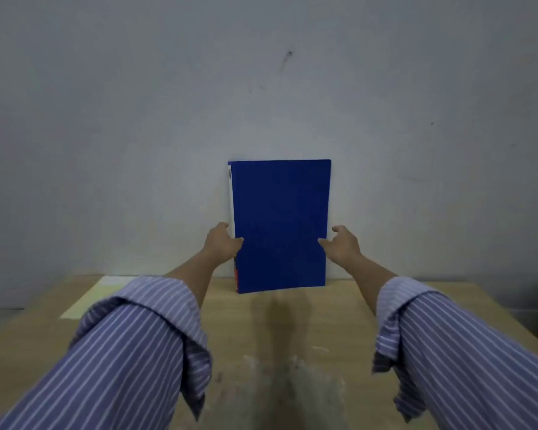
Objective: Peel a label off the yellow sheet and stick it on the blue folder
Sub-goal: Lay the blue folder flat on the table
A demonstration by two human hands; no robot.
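Standing upright at the far edge of the table [292, 321], the blue folder [280, 225] is leaning against or very near the grey wall [261, 88], spine to the left. Left hand [222, 242]: its grip is closing on the spine edge, thumb lying across the front cover, probably steadying the folder so that it can be brought down flat. Right hand [342, 243]: its grip is spread, thumb touching the opposite edge, fingers apart and not yet clasping. Yellow sheet [90, 297]: lying flat at the table's left side, partly hidden behind the striped left sleeve [131, 352], well apart from the folder; no label is showing on the cover, so peeling is judged not yet started.
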